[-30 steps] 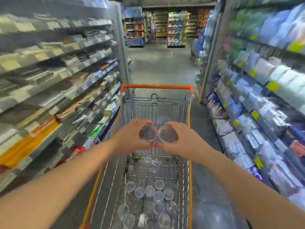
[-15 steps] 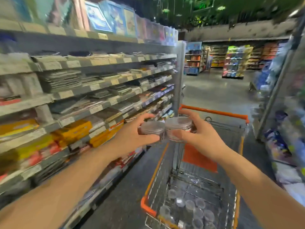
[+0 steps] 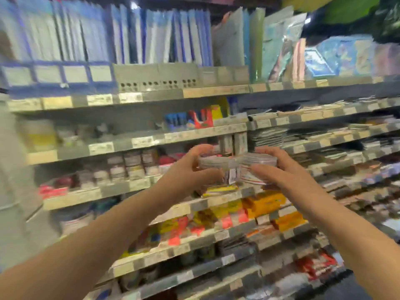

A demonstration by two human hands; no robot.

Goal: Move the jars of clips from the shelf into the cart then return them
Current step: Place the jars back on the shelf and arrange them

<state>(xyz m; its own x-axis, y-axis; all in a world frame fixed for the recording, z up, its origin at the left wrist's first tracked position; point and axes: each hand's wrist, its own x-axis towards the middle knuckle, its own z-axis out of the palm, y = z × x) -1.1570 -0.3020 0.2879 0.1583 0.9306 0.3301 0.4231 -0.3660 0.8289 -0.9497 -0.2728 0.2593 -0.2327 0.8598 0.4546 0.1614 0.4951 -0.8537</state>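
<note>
two small round jars of clear plastic are in the air side by side, one in each bare hand, in front of a grey metal shelf unit with pale price strips along its edges. the head view is smeared by motion, so fine detail is lost.

the left hand is clamped on the left jar: fingers arch over the flat lid while the thumb runs along the near lower side, and the jar fills the gap between them. the right hand holds the right jar in a mirrored grip, fingers curled over the far top edge and thumb pressed across the front wall. the right jar carries a white label with thin red lines. what lies inside either jar is too blurred to tell.

the two jars sit level with each other, lids up, and meet in the middle, touching or all but touching. they hover in front of one of the middle shelf levels, just above a stack of yellow packets, and i cannot tell whether either one rests on a board.

left of the hands, on about the same level, stands a row of small stacked tubs. upright blue and white folders fill the top shelf.
</note>
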